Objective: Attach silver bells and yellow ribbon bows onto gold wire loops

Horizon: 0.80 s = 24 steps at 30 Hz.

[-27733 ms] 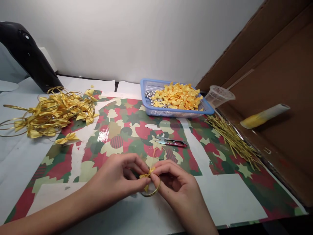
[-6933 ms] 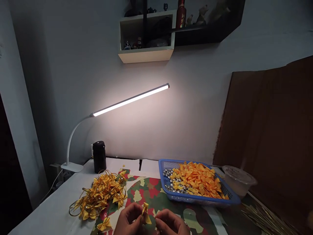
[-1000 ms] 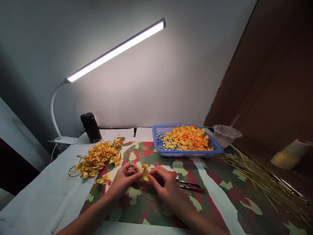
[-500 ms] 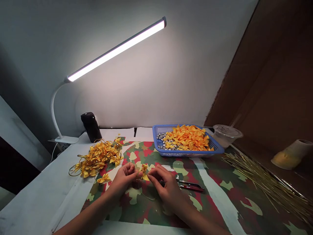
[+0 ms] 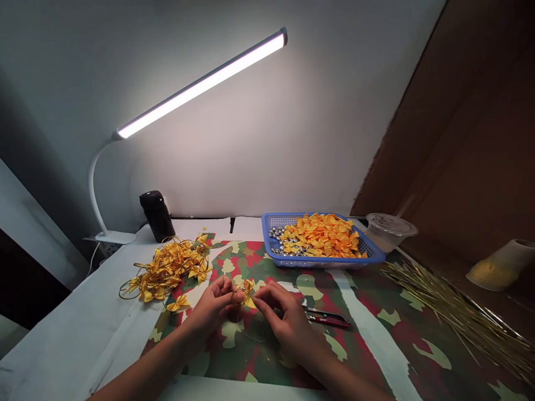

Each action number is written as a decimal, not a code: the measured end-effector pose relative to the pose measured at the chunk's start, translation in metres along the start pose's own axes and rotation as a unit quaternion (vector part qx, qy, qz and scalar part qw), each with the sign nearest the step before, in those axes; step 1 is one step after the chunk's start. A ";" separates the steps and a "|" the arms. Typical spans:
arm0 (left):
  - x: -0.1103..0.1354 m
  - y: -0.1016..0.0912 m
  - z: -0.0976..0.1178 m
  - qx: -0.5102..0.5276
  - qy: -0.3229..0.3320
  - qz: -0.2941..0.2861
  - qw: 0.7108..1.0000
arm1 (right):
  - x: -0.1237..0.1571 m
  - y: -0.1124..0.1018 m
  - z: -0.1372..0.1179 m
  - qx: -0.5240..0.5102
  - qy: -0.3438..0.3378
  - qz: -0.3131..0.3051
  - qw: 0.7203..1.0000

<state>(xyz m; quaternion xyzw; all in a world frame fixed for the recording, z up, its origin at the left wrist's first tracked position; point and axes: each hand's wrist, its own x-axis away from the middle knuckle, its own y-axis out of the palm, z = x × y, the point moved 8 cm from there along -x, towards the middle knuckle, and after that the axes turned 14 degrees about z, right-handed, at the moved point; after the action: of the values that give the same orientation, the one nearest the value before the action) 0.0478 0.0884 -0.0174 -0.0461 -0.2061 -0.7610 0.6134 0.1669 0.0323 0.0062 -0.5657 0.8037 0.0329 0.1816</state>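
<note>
Between my two hands, over the camouflage-patterned mat, is a small yellow ribbon bow [image 5: 247, 287] with a loop of gold cord. My left hand [image 5: 217, 303] is closed, pinching the cord loop between thumb and fingers. From the other side my right hand [image 5: 281, 312] pinches the bow's lower edge with thumb and forefinger. A thin strand hangs beneath the bow. Partly behind my right hand lies a pair of thread snips [image 5: 328, 318]. To the left is a heap of finished-looking yellow bows with gold loops [image 5: 171, 267].
A blue basket [image 5: 321, 263] holds loose yellow bows [image 5: 328, 236] and silver bells or beads [image 5: 282, 238]. Gold cords [image 5: 455, 312] lie at the right, near a lidded plastic tub [image 5: 388, 231] and a cone-shaped spool [image 5: 499, 264]. A lit lamp [image 5: 204, 86] and a black object [image 5: 157, 216] stand behind.
My hands stay at the bow with almost the same grip. The loop by my left fingers has turned slightly. The whole view has shifted a little.
</note>
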 end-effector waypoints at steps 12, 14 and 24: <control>0.001 0.003 -0.007 0.045 -0.029 -0.013 0.998 | 0.005 0.003 0.007 -0.063 0.054 0.025 0.996; 0.001 0.004 -0.008 0.053 -0.033 -0.015 0.998 | 0.006 0.004 0.011 -0.076 0.067 0.029 0.994; 0.001 0.006 -0.014 0.091 -0.057 -0.023 0.994 | 0.011 0.010 0.019 -0.124 0.103 0.030 0.987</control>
<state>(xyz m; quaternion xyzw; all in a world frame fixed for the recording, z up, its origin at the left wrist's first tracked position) 0.0556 0.0815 -0.0282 -0.0286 -0.3096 -0.7496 0.5843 0.1599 0.0311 -0.0168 -0.5600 0.8243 0.0790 0.0256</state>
